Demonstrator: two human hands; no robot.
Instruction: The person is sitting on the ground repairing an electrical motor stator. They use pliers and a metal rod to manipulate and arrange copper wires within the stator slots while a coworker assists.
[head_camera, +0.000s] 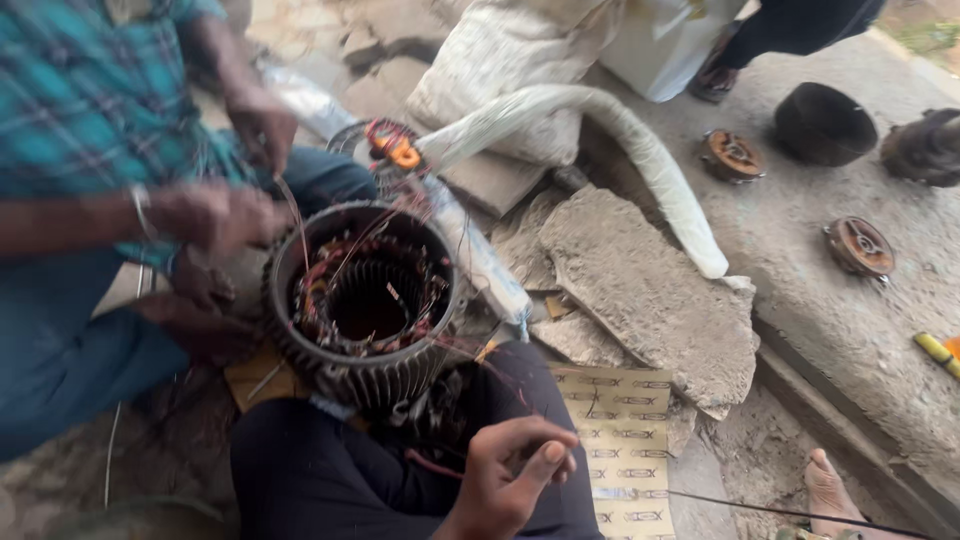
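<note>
Fingers of our right hand curl together low in the view, thumb pressed against the forefinger, pinching the end of a thin reddish wire that runs up and to the left toward the motor stator. Our left hand does not show, so we cannot tell what it does. The stator stands just beyond our dark-trousered knee, up and left of the fingers, its bore axis pointing up at us and its finned shell resting on a brown board on the floor. Copper windings ring the bore, with loose strands sticking out.

On the stator's far left side another person in a teal checked shirt works with two hands: one hand at the rim, the other hand higher, drawing a strand upward. Of the hands in view, theirs are closer to the rim than ours.

Counting outward: one stator, one patterned cardboard sheet beside our knee, one bare foot at lower right. Farther off lie flat stone slabs, one long white sleeve, two round rusty end covers, one dark pot-like housing and one white sack.
</note>
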